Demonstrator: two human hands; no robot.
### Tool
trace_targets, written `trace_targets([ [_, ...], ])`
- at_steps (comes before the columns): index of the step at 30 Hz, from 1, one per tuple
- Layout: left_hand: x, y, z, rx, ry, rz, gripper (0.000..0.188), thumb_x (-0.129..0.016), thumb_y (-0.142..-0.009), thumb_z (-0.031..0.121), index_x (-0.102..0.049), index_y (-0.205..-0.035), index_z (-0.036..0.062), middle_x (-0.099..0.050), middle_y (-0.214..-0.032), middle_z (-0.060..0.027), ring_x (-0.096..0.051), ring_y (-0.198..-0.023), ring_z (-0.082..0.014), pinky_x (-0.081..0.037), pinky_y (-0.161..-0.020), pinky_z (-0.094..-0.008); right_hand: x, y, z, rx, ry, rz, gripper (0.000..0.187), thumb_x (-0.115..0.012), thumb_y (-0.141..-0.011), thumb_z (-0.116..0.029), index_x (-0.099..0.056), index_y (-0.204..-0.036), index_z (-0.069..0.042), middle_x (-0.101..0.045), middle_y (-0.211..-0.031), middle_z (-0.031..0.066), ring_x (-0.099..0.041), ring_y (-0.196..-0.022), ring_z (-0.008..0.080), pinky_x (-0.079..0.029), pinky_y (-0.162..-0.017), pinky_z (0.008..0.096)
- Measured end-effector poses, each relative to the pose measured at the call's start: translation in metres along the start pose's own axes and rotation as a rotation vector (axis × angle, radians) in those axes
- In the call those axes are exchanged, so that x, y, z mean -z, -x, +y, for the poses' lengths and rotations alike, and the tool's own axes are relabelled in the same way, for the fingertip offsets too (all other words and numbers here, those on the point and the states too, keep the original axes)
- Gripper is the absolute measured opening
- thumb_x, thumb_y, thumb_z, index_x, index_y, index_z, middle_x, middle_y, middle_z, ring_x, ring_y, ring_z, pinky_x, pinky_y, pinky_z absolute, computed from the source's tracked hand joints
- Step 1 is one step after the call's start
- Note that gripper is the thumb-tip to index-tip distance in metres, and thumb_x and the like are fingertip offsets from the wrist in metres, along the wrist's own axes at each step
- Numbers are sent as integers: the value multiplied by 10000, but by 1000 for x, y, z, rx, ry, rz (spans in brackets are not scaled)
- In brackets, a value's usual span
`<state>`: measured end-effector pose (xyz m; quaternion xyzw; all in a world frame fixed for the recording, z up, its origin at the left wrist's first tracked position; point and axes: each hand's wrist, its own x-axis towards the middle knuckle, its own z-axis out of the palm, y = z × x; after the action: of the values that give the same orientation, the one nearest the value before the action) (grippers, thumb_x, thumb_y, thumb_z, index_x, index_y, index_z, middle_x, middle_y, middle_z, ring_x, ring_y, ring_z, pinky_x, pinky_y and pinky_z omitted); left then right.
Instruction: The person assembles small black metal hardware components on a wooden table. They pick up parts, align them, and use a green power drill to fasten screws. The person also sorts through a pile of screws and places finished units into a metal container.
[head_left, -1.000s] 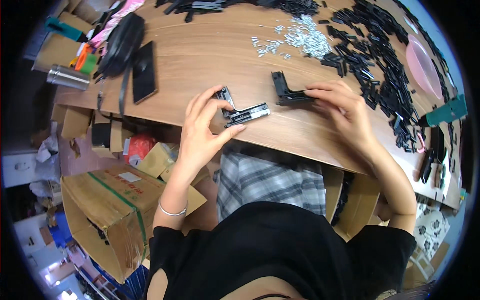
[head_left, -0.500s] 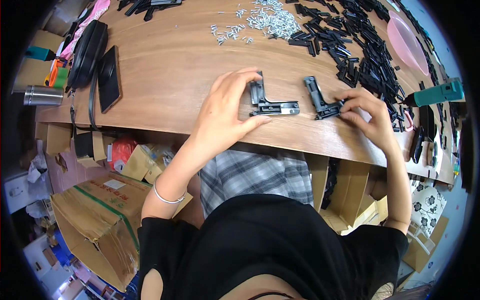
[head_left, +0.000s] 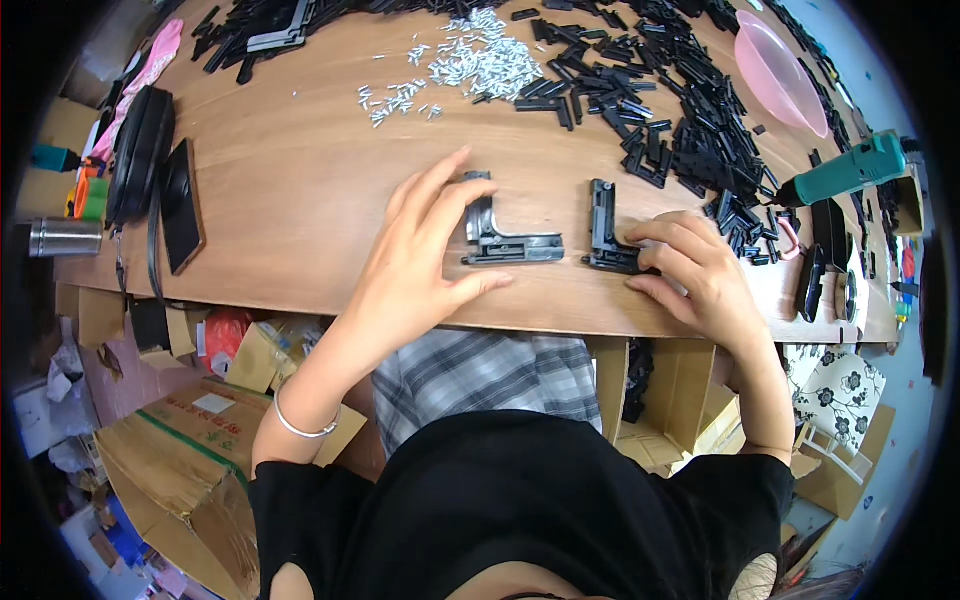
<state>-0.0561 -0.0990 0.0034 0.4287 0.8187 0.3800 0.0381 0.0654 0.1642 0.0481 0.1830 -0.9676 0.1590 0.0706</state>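
Two L-shaped black plastic pieces, like halves of a toy pistol, lie side by side on the wooden table. My left hand [head_left: 425, 255] is open around the left pistol-shaped half [head_left: 515, 248]. Its index fingertip is at the top of the upright arm, and the thumb is spread below the piece. My right hand [head_left: 695, 275] pinches the lower right end of the other pistol-shaped half [head_left: 603, 225]. The fingers hide that end.
Silver screws [head_left: 485, 62] lie heaped beyond the hands. Many black plastic parts [head_left: 690, 120] spread at the far right, beside a pink basin [head_left: 780, 75]. A teal electric screwdriver [head_left: 850, 172] is at right. A phone [head_left: 183, 210] and black case [head_left: 142, 155] lie at left.
The right half has turned from a slant to stand nearly in line with the left one. My left thumb has moved off the left half. The whole view has shifted.
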Motion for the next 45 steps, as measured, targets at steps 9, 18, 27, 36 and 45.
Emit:
trace_targets([
  [9,0,-44,13,-67,-66,94,293,-634,-823,147,-604,-1099,50,-578,-1156,-102,-492,-1102,-283,-375,-953,-387,-11,-58,60,-319,-45,304,149,-671,-764,-109,-648,-891,-35,-638,-809,93,-602,-795,269,-486,-702,346],
  [18,-38,-122,-6,-240,-305,65,357,-498,-816,1,-604,-1151,64,-568,-1238,-86,-434,-1138,-344,-376,-985,-413,0,-84,80,-221,81,149,111,-666,-743,-91,-698,-839,-47,-633,-821,84,-584,-864,282,-474,-778,359],
  [27,-37,-127,-12,-158,-264,95,317,-542,-779,-28,-653,-1062,60,-605,-1172,-63,-428,-1151,-305,-353,-1002,-401,-19,-86,97,-191,31,212,123,-690,-734,-105,-701,-848,-62,-641,-867,50,-568,-887,250,-473,-802,348],
  [36,-28,-123,-10,-181,-133,106,296,-696,-751,161,-662,-1024,53,-636,-1097,-75,-432,-1128,-288,-364,-972,-397,-21,-82,87,-133,124,286,136,-704,-715,-127,-709,-840,-74,-671,-837,29,-570,-874,231,-455,-817,343],
  [45,-20,-62,38,-218,-93,-177,866,-824,-574,332,-435,-1299,62,-513,-1271,-113,-335,-1275,-307,-237,-1005,-458,16,-22,19,-74,-18,162,175,-723,-667,-57,-712,-835,-107,-665,-839,11,-581,-810,185,-382,-764,321],
])
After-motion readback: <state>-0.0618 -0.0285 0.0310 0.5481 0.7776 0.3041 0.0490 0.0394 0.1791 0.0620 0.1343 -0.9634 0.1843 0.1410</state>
